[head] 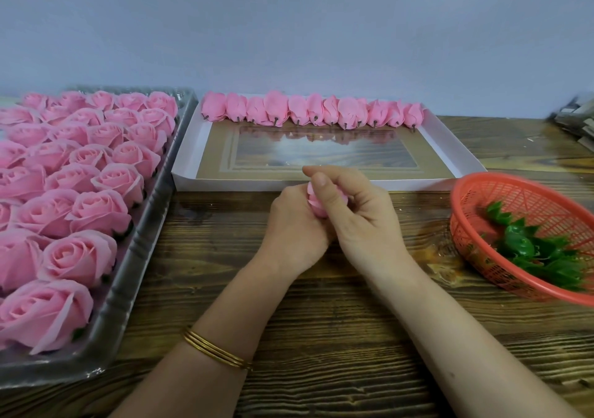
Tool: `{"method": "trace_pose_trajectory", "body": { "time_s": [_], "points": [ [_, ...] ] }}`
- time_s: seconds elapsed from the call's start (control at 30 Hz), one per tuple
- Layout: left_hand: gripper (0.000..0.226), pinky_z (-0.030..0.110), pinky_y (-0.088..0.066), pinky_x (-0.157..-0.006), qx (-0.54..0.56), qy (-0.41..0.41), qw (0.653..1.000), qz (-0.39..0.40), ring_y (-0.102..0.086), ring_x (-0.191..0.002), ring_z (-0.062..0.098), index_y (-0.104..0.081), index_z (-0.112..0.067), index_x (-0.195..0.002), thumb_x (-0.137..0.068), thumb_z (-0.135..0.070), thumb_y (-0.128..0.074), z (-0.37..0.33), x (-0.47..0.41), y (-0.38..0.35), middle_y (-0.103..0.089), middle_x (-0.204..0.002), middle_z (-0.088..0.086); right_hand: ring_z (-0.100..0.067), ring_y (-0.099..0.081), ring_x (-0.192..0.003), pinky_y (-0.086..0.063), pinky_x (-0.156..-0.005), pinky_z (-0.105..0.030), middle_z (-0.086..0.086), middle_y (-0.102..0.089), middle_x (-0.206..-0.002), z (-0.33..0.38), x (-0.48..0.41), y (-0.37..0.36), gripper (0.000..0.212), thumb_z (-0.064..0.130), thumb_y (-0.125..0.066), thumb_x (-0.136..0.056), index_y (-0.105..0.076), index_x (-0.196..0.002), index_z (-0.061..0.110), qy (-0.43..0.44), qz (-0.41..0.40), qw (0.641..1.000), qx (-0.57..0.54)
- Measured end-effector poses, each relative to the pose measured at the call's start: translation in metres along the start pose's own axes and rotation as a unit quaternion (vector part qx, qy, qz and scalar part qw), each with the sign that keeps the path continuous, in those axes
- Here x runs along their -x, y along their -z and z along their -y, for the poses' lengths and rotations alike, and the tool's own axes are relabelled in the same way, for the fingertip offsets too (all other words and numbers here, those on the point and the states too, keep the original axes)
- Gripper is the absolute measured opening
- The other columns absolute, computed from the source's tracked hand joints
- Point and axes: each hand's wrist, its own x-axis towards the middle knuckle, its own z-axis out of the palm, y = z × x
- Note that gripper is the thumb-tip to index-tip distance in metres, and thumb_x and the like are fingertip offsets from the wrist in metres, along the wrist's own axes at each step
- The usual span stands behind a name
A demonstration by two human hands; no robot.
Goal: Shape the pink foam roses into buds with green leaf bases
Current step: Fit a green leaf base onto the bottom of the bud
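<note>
I held one rose (315, 204) over the middle of the tabletop (324, 340). My left hand (294, 229) cupped it from beneath, and my right hand (364, 219) curled round it, thumb pressed on top. Leaves (518, 244) lay in the basket (461, 193) at the right edge.

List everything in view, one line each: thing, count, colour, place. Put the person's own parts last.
open roses: many, pink, in the tray
tray: one, clear plastic, left
buds: about a dozen, pink, in a row along the box's far wall
box: one, white, centre back
basket: one, red, right
leaf bases: several, green, in the basket
table: one, brown wood
held rose: one, pink, between both hands
bangles: gold, left wrist
left grip: holds the held rose
right grip: holds the held rose
</note>
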Motion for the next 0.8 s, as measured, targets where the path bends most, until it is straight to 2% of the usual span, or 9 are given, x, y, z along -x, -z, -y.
{"method": "trace_pose_trajectory", "body": {
  "time_s": [0.1, 0.17, 0.27, 0.43, 0.53, 0.7, 0.8],
  "points": [
    [0.014, 0.024, -0.051, -0.061, 0.003, 0.016, 1.0, -0.015, -0.066, -0.07, 0.007, -0.065, -0.03, -0.063, -0.075, -0.036, -0.062, 0.0022, -0.0013, -0.0009, -0.068, -0.064, -0.011, -0.012, -0.063, -0.107, -0.047, -0.101, -0.038, 0.001, -0.069, -0.105, -0.0035, 0.0001, -0.0009, 0.016, 0.038, -0.057, -0.086, -0.066, -0.099, 0.037, 0.0, 0.01, 1.0, 0.013],
    [0.015, 0.028, -0.052, -0.063, -0.013, 0.011, 1.0, -0.014, -0.067, -0.074, 0.012, -0.067, -0.024, -0.069, -0.083, -0.027, -0.066, 0.0033, -0.0021, -0.0009, -0.068, -0.068, -0.007, -0.011, -0.063, -0.106, -0.047, -0.1, -0.038, -0.001, -0.069, -0.106, -0.0056, 0.0003, -0.001, 0.015, 0.039, -0.057, -0.086, -0.064, -0.1, 0.038, 0.001, 0.012, 1.0, 0.022],
    [0.025, 0.022, -0.045, -0.061, -0.026, 0.015, 0.999, -0.013, -0.065, -0.073, 0.011, -0.064, -0.028, -0.066, -0.089, -0.018, -0.065, 0.0038, -0.0022, 0.0002, -0.066, -0.068, -0.008, -0.009, -0.062, -0.107, -0.047, -0.099, -0.035, 0.004, -0.068, -0.106, -0.0077, 0.0006, -0.001, 0.017, 0.042, -0.056, -0.087, -0.062, -0.101, 0.036, 0.01, 0.015, 0.998, 0.061],
    [0.027, 0.015, -0.046, -0.059, -0.006, 0.029, 1.0, -0.004, -0.063, -0.07, 0.004, -0.063, -0.029, -0.066, -0.091, -0.02, -0.063, 0.0024, -0.0012, 0.0001, -0.065, -0.068, -0.008, -0.007, -0.057, -0.112, -0.043, -0.101, -0.027, 0.009, -0.063, -0.109, -0.0096, 0.0007, 0.0003, 0.042, 0.044, -0.052, -0.088, -0.066, -0.116, 0.016, 0.012, 0.027, 0.993, 0.114],
    [0.03, 0.011, -0.042, -0.056, -0.006, 0.026, 1.0, -0.012, -0.06, -0.067, 0.0, -0.061, -0.03, -0.064, -0.091, -0.02, -0.063, 0.0027, -0.0014, -0.0005, -0.064, -0.065, -0.011, -0.007, -0.055, -0.115, -0.04, -0.103, -0.024, 0.006, -0.062, -0.114, -0.0092, 0.0006, 0.0017, 0.044, 0.045, -0.053, -0.092, -0.065, -0.118, 0.012, 0.006, 0.041, 0.991, 0.127],
    [0.032, 0.02, -0.043, -0.06, -0.018, 0.015, 1.0, -0.015, -0.061, -0.07, 0.008, -0.057, -0.03, -0.064, -0.093, -0.016, -0.061, 0.0036, -0.0016, -0.0007, -0.062, -0.066, -0.009, -0.006, -0.05, -0.12, -0.035, -0.106, -0.022, 0.0, -0.06, -0.124, -0.0059, 0.001, 0.0032, 0.063, 0.054, -0.044, -0.082, -0.061, -0.124, 0.01, -0.012, 0.064, 0.988, 0.139],
    [0.033, 0.027, -0.044, -0.063, -0.027, 0.009, 0.999, -0.016, -0.061, -0.072, 0.015, -0.056, -0.029, -0.064, -0.093, -0.013, -0.06, 0.0046, -0.0016, -0.0004, -0.062, -0.068, -0.006, -0.007, -0.048, -0.123, -0.034, -0.108, -0.026, -0.002, -0.057, -0.128, -0.0051, 0.0007, 0.0034, 0.073, 0.06, -0.042, -0.08, -0.058, -0.129, 0.008, -0.024, 0.077, 0.985, 0.153]
  ]
}}
